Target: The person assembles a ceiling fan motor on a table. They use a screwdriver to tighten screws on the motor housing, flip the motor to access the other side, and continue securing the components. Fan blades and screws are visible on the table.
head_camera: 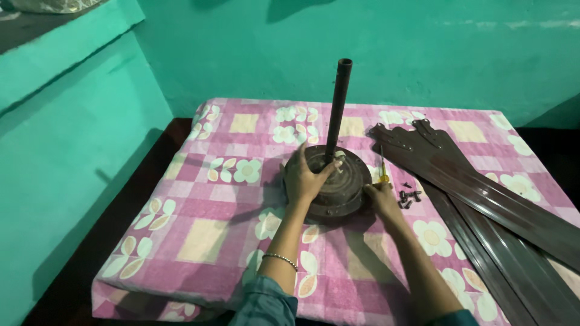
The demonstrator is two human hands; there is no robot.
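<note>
Our left hand (307, 175) lies spread flat on the brown fan motor (331, 182) at the cloth's centre, its rod (337, 108) rising upright. Our right hand (382, 198) curls loosely against the motor's right rim, nearer the screws (409, 198) and yellow screwdriver (382, 169).

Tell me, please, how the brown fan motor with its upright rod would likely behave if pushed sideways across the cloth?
The fan motor looks like solid metal, so probably heavy and stiff. Its broad round base rests flat on the checked cloth, so it would likely drag, bunching the fabric. A push high on the upright rod might tip it.
</note>
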